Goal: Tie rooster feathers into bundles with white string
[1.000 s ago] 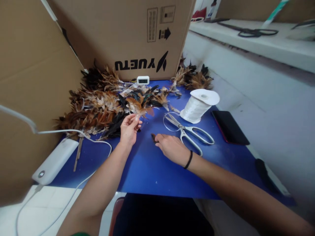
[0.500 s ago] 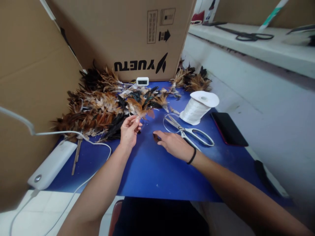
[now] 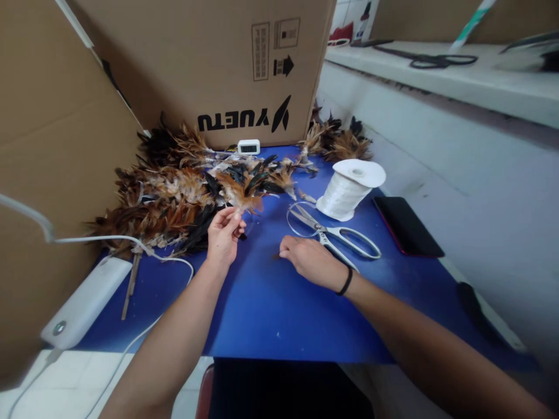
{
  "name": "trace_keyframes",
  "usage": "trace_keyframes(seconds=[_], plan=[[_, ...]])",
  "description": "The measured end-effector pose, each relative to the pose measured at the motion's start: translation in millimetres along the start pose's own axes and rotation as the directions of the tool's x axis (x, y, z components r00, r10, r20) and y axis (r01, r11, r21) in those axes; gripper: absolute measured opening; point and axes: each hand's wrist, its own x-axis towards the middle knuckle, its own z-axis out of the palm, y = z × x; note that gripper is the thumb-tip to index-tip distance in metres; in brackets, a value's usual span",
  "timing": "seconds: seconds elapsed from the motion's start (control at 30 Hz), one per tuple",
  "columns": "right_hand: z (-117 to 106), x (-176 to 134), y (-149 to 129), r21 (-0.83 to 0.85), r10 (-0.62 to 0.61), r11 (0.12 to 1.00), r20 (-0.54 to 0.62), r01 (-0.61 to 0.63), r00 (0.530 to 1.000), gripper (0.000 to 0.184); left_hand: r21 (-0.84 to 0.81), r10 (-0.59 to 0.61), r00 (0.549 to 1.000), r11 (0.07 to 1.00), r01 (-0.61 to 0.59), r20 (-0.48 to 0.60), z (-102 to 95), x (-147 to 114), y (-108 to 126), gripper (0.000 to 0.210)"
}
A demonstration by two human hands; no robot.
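Note:
My left hand (image 3: 224, 234) pinches an orange-brown feather (image 3: 252, 202) between thumb and fingertips, just in front of the feather pile. My right hand (image 3: 311, 261), with a black band at the wrist, is low over the blue table, its thumb and fingers closed. A small, blurred dark brown feather (image 3: 275, 256) shows at its fingertips. Beside the right hand lie white-handled scissors (image 3: 334, 233), blades pointing away to the left. A loop of thin white ribbon (image 3: 288, 220) crosses the blades. Behind them a white ribbon spool (image 3: 348, 189) stands slightly tilted.
Brown and black feathers (image 3: 161, 186) are heaped at the back left, with another bunch (image 3: 343, 139) at the back right. A small digital clock (image 3: 248, 146) stands before a cardboard box (image 3: 218, 64). At right lies a phone (image 3: 407, 226); at left, a white power bank (image 3: 87, 302) with cable.
My right hand has drawn its fingers in tighter, and the dark feather at its fingertips has dropped lower and blurred. The left hand keeps its pinch. The whole view has shifted slightly.

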Motion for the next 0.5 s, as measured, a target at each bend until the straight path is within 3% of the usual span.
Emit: trace_keyframes(seconds=[0.2,0.37,0.43,0.5], plan=[[-16.0,-0.9,12.5,0.334,0.073,0.939,0.052,-0.086,0.996,0.013,0.016,-0.014,1.000,1.000,0.014,0.005,2.4,-0.4,1.1,0.030],[-14.4,1.0,19.0,0.483,0.060,0.875,-0.031,-0.038,0.998,0.015,0.024,-0.015,1.000,1.000,0.015,0.013,1.9,0.6,0.3,0.029],[-11.5,1.8,19.6,0.645,0.076,0.763,-0.020,-0.045,0.997,0.015,0.022,-0.020,1.000,1.000,0.020,0.012,1.4,1.0,0.5,0.030],[-8.9,2.5,18.1,0.824,0.105,0.561,0.023,-0.078,0.994,0.018,0.018,-0.027,1.000,0.999,0.027,0.004,1.2,1.0,1.3,0.029]])
